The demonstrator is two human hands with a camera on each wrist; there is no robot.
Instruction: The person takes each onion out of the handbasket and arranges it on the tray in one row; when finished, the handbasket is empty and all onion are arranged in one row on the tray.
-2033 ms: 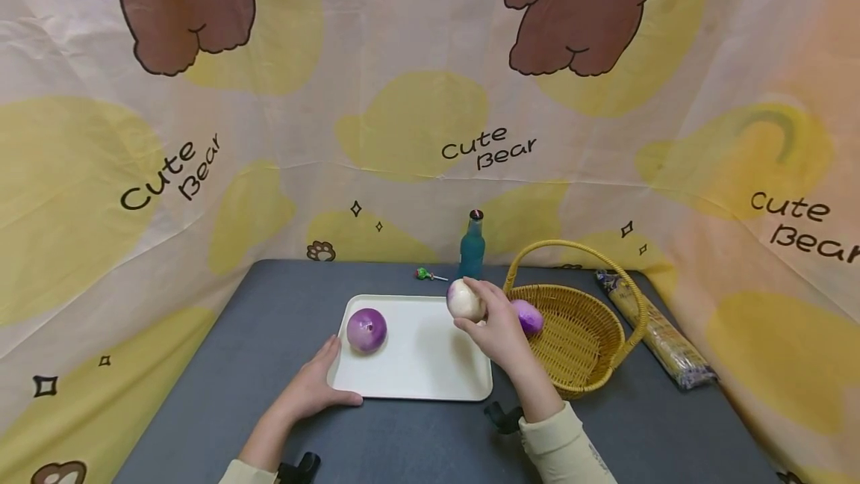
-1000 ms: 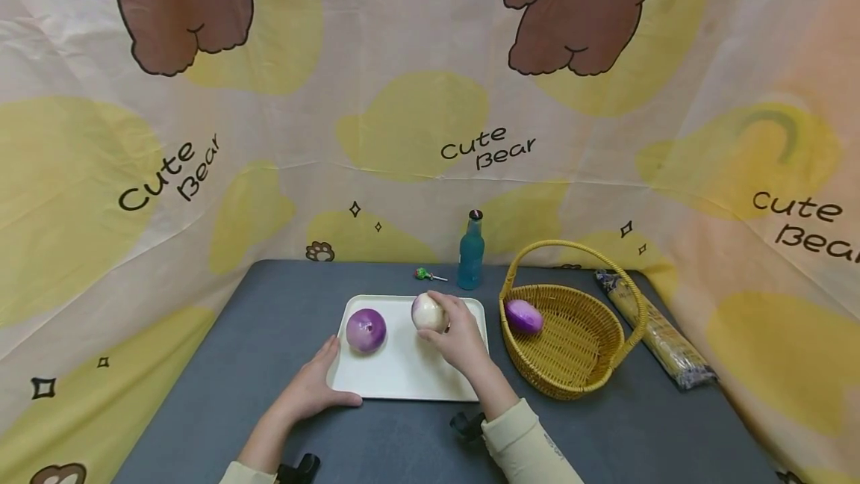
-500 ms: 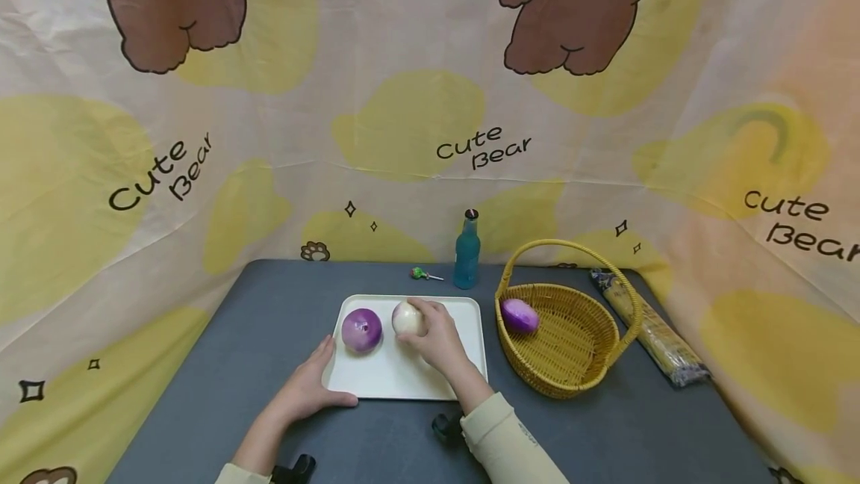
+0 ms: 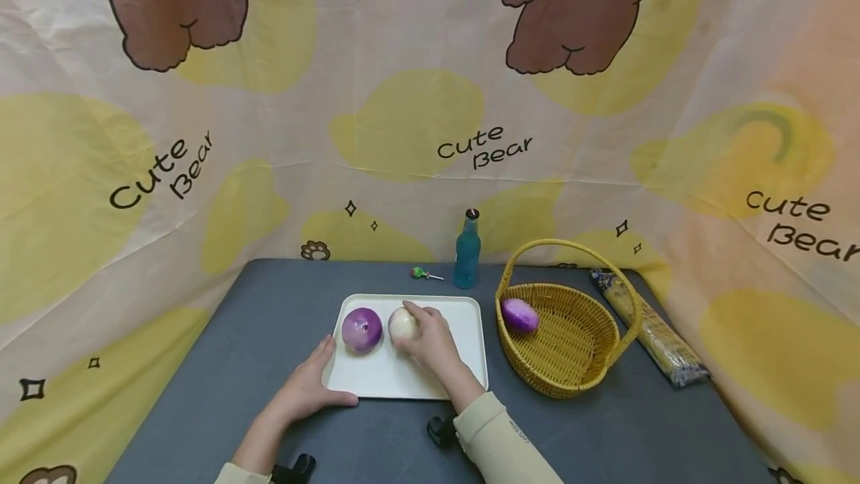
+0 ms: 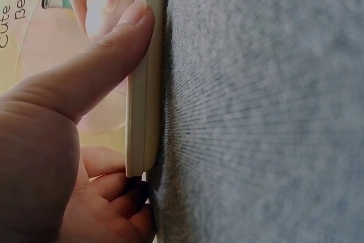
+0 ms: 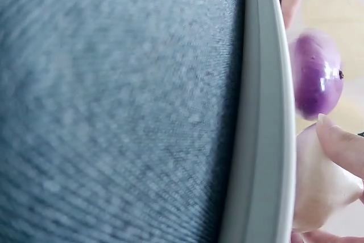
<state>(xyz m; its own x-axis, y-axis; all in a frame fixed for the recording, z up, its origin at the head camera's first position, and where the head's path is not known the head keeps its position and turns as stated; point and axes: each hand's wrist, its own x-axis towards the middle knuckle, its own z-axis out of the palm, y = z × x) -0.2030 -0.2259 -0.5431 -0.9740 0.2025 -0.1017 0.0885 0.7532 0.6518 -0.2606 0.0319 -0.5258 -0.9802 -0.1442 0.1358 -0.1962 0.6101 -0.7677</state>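
A white tray (image 4: 466, 331) lies on the table. My left hand (image 4: 309, 385) holds its near left corner, thumb on the front rim and fingers round the left side; the thumb (image 5: 122, 38) shows on the rim in the left wrist view. On the tray's left half sits a round, glossy purple onion (image 4: 361, 331). Just right of it, my right hand (image 4: 433, 338) grips a whitish turnip (image 4: 401, 324) between thumb and fingers, low over the tray. In the right wrist view the turnip (image 6: 321, 183) shows a tapered tip, close beside the onion (image 6: 318, 78).
Right of the tray stands a yellow wicker basket (image 4: 571, 357) with a tall handle and an oblong purple vegetable (image 4: 520, 315) inside. Behind are a blue bottle (image 4: 466, 254) and a lollipop (image 4: 419, 273). A long clear packet (image 4: 658, 334) lies at the far right.
My right hand has carried the turnip left from beside the basket, across and down over the tray, to next to the onion. The left hand has stayed at the tray's corner.
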